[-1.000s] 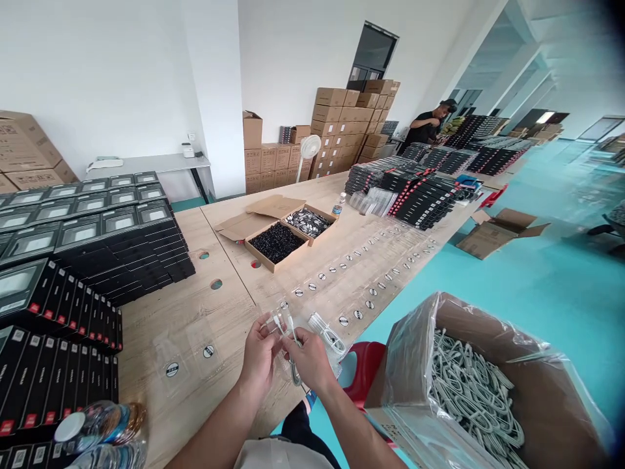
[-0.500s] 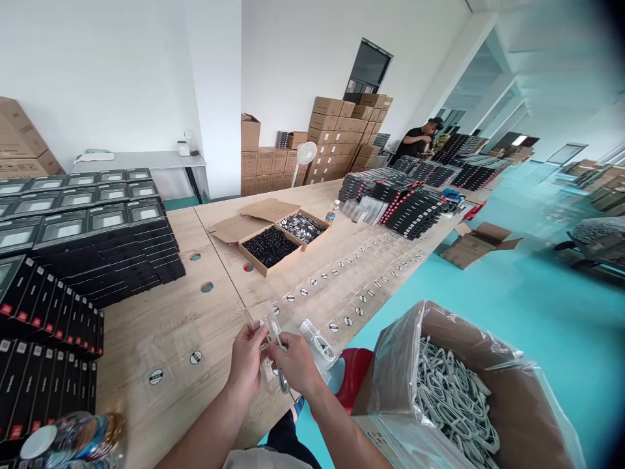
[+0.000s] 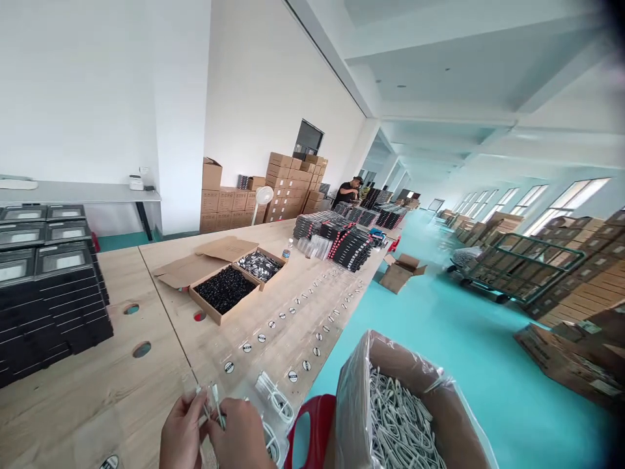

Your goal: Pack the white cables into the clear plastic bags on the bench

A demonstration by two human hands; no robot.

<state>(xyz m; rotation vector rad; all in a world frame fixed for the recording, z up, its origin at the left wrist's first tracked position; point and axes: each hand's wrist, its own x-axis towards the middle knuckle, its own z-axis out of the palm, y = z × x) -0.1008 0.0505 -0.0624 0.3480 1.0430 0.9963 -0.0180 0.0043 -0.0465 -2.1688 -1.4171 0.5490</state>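
My left hand point(image 3: 183, 430) and my right hand point(image 3: 239, 433) are close together over the near part of the wooden table point(image 3: 141, 404). A light grey cable point(image 3: 216, 397) is pinched in my right hand, its connector end pointing up. The fingers of my left hand are pressed together at another light piece, perhaps the cable's other end, partly hidden. Just right of my hands, a bundled pale cable point(image 3: 276, 397) lies on clear plastic. Rows of clear bags with round black-and-white labels point(image 3: 262, 338) run along the table.
A plastic-lined carton point(image 3: 351, 391) full of grey cables point(image 3: 403, 423) stands at the lower right, beside a red stool point(image 3: 312, 430). Open boxes hold black parts point(image 3: 224, 290) and small packets point(image 3: 258, 264). Black boxes point(image 3: 53, 299) are stacked left. A person point(image 3: 347, 192) works far back.
The view has swung up and to the right, so my hands and the table sit lower and further left. My hands remain close together on the cable.
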